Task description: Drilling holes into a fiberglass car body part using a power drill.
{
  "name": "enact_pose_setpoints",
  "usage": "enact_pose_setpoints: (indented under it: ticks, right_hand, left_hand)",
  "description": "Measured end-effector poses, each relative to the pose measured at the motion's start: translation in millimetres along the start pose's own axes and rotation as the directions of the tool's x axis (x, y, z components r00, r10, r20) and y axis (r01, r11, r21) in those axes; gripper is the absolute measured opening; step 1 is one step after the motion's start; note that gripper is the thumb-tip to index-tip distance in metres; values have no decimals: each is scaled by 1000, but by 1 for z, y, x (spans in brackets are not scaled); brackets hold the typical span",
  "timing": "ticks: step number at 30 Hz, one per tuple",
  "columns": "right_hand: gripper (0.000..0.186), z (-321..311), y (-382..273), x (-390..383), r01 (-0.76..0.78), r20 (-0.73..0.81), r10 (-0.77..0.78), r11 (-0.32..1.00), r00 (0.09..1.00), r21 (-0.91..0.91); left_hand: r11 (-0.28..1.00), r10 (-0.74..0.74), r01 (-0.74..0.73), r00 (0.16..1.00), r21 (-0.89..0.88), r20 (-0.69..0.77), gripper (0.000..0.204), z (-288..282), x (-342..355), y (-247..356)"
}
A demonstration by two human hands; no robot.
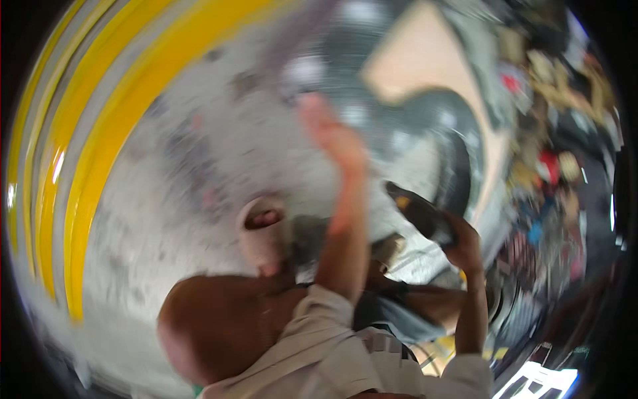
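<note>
My left hand [332,136] reaches forward over the floor beside a large glossy dark-grey curved piece [432,110]. Motion smears it, but the fingers look stretched out, with nothing visible in them; I cannot tell whether they touch the grey piece. On the right, my right hand [463,246] is closed around one end of a dark elongated tool [422,216] with a small yellowish mark near its far end. The tool's exact kind is not clear. Its tip points forward and left, close to the curved black lower part of the grey piece.
Beige panels [425,53] show within the grey piece. Yellow curved bars [113,139] run along the left. A cluttered heap of mixed items [545,173] lies at the right. My foot in a light slipper [260,233] stands on the stained grey floor [153,219].
</note>
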State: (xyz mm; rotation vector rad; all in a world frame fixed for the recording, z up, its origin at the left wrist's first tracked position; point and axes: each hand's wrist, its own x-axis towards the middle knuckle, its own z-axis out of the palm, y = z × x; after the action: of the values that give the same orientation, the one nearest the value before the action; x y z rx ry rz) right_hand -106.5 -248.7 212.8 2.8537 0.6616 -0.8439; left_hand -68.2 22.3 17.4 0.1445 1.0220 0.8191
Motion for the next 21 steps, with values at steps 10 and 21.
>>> enact_pose_setpoints:
  ticks: [10,21]
  right_hand:
    - [67,-14,13,7,-62,71,65,997,995,-46]
    - [81,48,58,-16,180,80,-173,979,982,-92]
  left_hand:
    - [804,178,-266,961,532,212,68,33,9,6]
    - [779,400,-388,912,492,86,50,8,15,-15]
